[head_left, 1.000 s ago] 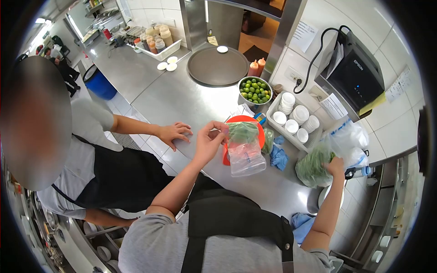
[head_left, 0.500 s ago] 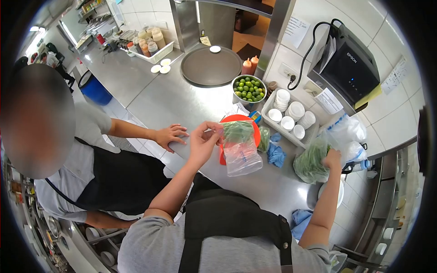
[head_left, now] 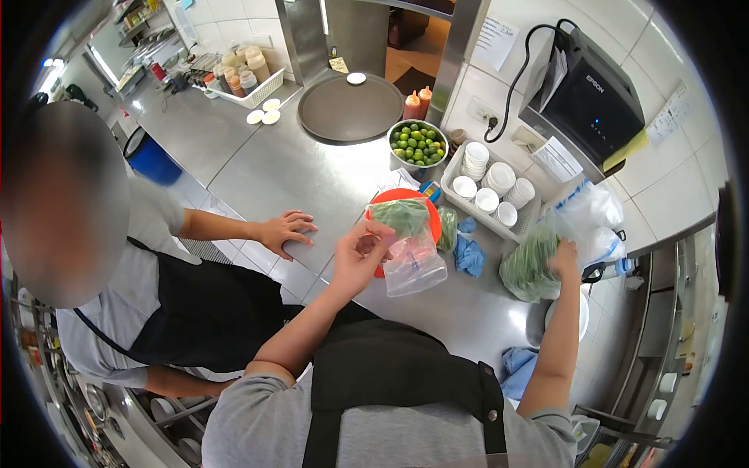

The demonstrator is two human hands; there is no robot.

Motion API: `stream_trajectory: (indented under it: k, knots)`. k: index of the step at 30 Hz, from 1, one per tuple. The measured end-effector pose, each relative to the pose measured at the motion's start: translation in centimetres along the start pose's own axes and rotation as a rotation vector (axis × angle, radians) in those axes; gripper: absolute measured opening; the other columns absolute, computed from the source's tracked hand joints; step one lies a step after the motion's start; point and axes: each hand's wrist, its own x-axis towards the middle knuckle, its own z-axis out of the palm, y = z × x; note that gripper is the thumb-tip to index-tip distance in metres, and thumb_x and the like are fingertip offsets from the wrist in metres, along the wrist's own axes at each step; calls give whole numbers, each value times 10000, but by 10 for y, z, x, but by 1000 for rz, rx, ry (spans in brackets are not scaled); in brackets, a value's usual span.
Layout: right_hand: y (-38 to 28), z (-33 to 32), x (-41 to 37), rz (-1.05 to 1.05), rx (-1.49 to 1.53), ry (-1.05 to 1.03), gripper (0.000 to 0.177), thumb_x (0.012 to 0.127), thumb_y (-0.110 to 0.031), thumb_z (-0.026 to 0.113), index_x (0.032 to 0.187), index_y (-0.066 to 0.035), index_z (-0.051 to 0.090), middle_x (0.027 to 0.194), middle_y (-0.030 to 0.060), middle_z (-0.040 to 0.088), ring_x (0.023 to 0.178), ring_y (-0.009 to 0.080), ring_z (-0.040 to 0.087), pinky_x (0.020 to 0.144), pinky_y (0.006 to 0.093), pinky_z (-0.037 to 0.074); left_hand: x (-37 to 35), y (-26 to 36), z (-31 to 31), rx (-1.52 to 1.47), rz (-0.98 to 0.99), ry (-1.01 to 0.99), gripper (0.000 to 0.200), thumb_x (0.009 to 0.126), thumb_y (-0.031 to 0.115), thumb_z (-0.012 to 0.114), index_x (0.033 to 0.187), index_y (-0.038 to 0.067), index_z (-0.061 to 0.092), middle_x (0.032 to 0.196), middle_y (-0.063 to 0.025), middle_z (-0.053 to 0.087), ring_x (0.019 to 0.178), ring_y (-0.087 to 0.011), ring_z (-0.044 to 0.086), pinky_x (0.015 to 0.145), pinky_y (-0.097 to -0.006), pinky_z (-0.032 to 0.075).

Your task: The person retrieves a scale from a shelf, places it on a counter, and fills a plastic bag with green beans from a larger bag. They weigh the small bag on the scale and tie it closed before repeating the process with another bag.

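Observation:
A clear zip bag (head_left: 416, 269) with leafy greens in its far end lies over a round red plate (head_left: 434, 224). By the bag's left edge is my left hand (head_left: 363, 253), thumb and fingers curled together; whatever is between them is too small to make out. Farther right, a large plastic bag of leafy greens (head_left: 527, 269) stands on the steel counter. My right hand (head_left: 565, 259) is at the right side of its mouth, closed on the greens, with its fingertips partly hidden by leaves and plastic.
Beside the plate are a small bag of greens (head_left: 447, 228) and blue cloth (head_left: 469, 256). Behind stand a bowl of limes (head_left: 419, 145), a basket of white cups (head_left: 515, 228) and a round tray (head_left: 351, 109). A co-worker's hand (head_left: 285, 232) rests at the counter's left edge.
My left hand has turned and drawn slightly back from the zip bag's corner, its fingers more curled. My right hand stays at the large bag. The view has shifted slightly.

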Motion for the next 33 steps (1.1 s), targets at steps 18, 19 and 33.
stream_trajectory:
  k: [18,19,33]
  knots:
    - [-16,-40,-40,-59,252,168,512,824,-99,647,1271,66,459,1126,369,622,1108,539,577,929,540,463,-62,-23,5,818,663,-232,491,790,181,852,1207,64,620,1157,-117,644,997,-283,639,818,-382,527]
    - [-20,-45,-43,-78,271,193,491,821,-79,643,1257,57,461,1130,357,620,1110,534,573,928,538,460,-62,-23,5,826,651,-218,516,789,186,854,1226,64,608,1173,-120,637,1012,-287,633,832,-384,520]
    - [14,-30,-29,-73,552,225,675,915,-119,658,1486,85,361,1361,263,554,1197,375,556,1032,411,426,-80,-42,-10,979,657,-259,342,784,129,778,1114,205,728,1424,-158,515,1231,-350,482,1015,-454,435]
